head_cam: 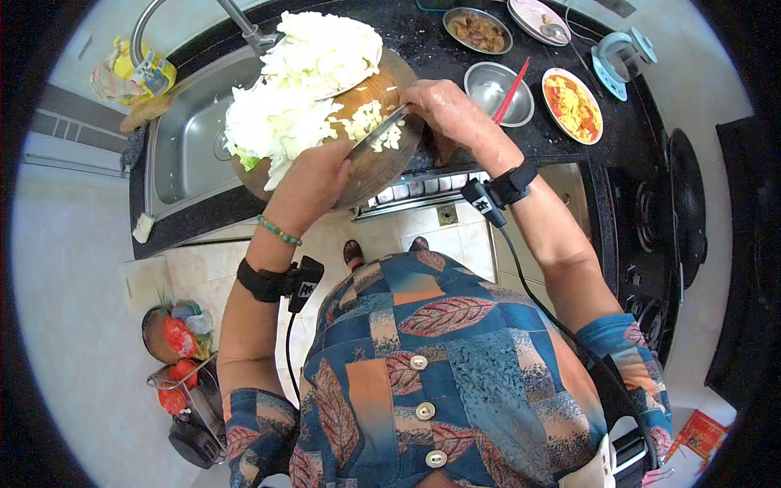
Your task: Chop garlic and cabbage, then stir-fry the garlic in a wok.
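A round wooden cutting board [396, 73] lies at the sink's edge, with a large pile of chopped pale cabbage [274, 116] over its left part. Chopped garlic [366, 119] is heaped on the bare wood beside the cabbage. A knife [381, 129] lies across the garlic, its blade slanting up to the right. My right hand [439, 110] is closed around the knife's handle end. My left hand [320, 177] is at the blade's lower left end, fingers against it; the fingertips are partly hidden. Part of a plate rim shows under the upper cabbage.
A steel sink [183, 177] with a faucet [250, 33] is at left. To the right stand a steel bowl [482, 91] with red chopsticks [512, 91], an egg and tomato dish [572, 107], a dish of brown food [478, 32], stacked plates [537, 21] and a glass kettle [622, 58]. A stove [640, 219] is far right.
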`<move>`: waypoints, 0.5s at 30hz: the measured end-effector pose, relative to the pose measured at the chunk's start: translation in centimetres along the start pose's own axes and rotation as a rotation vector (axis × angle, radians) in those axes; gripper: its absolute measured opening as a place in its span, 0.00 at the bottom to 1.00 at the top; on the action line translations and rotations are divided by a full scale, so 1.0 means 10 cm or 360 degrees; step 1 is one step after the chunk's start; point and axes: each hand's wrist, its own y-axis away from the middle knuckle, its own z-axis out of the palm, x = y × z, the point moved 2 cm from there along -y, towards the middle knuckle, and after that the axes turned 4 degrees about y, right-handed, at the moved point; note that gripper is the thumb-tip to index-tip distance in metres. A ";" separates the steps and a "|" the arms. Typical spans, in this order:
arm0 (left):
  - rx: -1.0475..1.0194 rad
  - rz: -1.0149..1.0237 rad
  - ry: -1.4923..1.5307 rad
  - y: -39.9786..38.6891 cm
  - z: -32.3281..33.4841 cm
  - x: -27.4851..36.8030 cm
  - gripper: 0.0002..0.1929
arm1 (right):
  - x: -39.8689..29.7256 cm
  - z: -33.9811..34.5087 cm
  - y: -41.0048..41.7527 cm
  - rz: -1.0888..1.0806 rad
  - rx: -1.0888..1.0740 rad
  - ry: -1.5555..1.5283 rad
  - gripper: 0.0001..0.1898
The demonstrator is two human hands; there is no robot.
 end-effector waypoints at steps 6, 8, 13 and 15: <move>0.0028 0.0029 -0.0011 -0.02 0.02 -0.05 0.07 | 0.04 0.06 0.00 -0.0010 0.0053 -0.0045 0.05; -0.0018 0.0006 0.0048 -0.01 0.00 -0.05 0.11 | 0.03 0.03 -0.02 -0.0035 -0.0001 -0.0023 0.05; 0.0091 0.0073 0.0009 -0.03 -0.10 -0.04 0.09 | 0.08 -0.07 -0.18 -0.0183 0.0046 -0.0074 0.06; 0.0086 0.0076 -0.0030 -0.05 -0.12 -0.06 0.11 | 0.12 -0.04 -0.30 -0.0213 0.0071 -0.0006 0.06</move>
